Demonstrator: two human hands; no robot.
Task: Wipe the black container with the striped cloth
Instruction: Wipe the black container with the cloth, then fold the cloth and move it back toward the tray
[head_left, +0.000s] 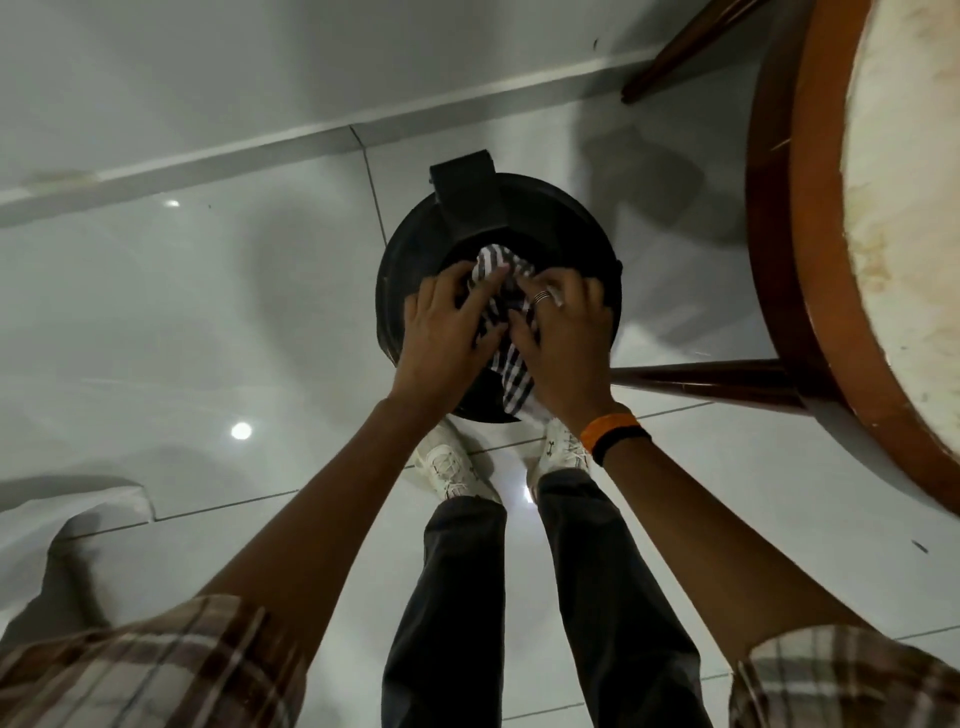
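From the head camera we look down on the black container standing on the tiled floor, just beyond our white shoes and beside the round wooden table. On its top, the left hand and right hand clutch the bunched striped cloth, fingers curled into it.

We have one wide-angle view from the person's head, facing steeply down, close over the black container on the tiled floor.
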